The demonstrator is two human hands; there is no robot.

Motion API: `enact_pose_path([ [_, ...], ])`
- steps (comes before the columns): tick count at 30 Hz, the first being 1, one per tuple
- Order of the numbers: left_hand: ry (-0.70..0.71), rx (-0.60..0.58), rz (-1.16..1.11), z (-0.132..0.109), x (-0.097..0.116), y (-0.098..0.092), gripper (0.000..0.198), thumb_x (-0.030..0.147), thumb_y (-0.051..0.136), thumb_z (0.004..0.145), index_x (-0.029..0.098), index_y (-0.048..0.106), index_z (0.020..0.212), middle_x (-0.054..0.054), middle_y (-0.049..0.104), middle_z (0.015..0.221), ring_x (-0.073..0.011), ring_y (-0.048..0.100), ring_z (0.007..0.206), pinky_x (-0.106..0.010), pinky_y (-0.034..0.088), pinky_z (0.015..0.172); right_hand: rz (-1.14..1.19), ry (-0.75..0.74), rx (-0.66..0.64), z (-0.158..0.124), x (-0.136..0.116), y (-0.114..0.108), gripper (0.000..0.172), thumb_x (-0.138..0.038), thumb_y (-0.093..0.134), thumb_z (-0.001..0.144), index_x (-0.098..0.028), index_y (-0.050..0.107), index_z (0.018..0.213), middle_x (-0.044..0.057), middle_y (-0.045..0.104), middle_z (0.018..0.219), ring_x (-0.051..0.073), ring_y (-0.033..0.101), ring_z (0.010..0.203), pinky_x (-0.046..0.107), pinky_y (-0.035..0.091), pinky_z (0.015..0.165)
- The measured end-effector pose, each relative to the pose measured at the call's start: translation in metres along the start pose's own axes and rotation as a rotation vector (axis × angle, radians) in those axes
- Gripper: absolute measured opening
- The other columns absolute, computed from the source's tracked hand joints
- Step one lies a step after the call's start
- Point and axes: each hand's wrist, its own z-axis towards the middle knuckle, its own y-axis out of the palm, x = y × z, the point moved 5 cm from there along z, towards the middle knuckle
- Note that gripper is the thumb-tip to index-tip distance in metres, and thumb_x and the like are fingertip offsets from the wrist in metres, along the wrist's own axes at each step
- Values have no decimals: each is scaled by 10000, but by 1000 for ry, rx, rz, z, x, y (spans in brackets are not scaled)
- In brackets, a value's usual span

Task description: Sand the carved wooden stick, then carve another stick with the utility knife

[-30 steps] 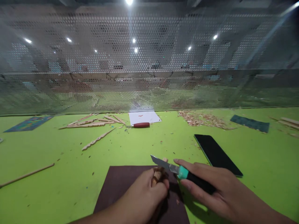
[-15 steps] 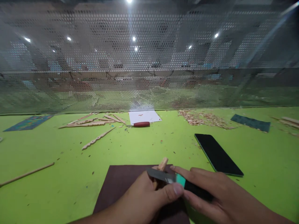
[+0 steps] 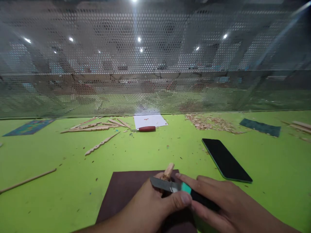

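Note:
My left hand [image 3: 152, 204] is closed round a short piece of wood [image 3: 168, 170], whose rough upper end pokes out above the fingers; the rest is hidden. In my right hand [image 3: 218, 202] is a utility knife [image 3: 186, 188] with a black and green handle. Its grey blade lies across the wood, pointing left. My left thumb presses near the blade's base by the green collar. Both hands are over a dark brown sheet [image 3: 123, 184] on the green table [image 3: 73, 187].
A black phone [image 3: 225, 158] lies to the right. Farther back are a red-handled tool [image 3: 147, 128], white paper [image 3: 150, 121], carved wooden sticks [image 3: 100, 144], wood shavings [image 3: 211, 123] and a dark green strip [image 3: 259, 127]. A perforated screen [image 3: 155, 94] stands behind; a thin rod [image 3: 29, 180] lies left.
The knife blade has shifted slightly left and down across the wood. Both hands keep nearly the same hold and place.

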Motion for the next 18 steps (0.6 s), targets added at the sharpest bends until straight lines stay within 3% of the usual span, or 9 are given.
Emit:
enact_pose_path([
  [3,9,10,14,0,2,1,473,465,786,888,173,692,1247,-84,710,1307,-299,523,1374,-464,304,1213,-36,1,12,-2,0,3,450,-286,537,1028,-220,597,1468,74,782,930,195,765,767,259,630,659],
  [7,12,37,0,1,3,3,665,484,807,859,143,601,1392,-113,684,1362,-294,500,1408,-476,244,1253,-150,-10,48,-4,-4,6,466,-282,511,1034,-205,570,1491,55,757,872,203,753,705,273,627,578],
  [12,-18,75,-60,1,-3,2,913,536,835,803,195,450,1557,-131,435,1645,-337,291,1562,-523,141,1292,-196,-2,99,-11,-7,9,471,-304,481,1054,-211,550,1511,76,772,915,212,758,721,286,642,627],
  [18,-3,73,-21,2,-7,2,982,545,805,831,212,335,1627,-114,277,1716,-363,175,1597,-558,78,1297,-209,47,96,-19,-4,19,497,-342,446,1081,-230,475,1564,76,768,935,201,756,710,278,641,634],
])
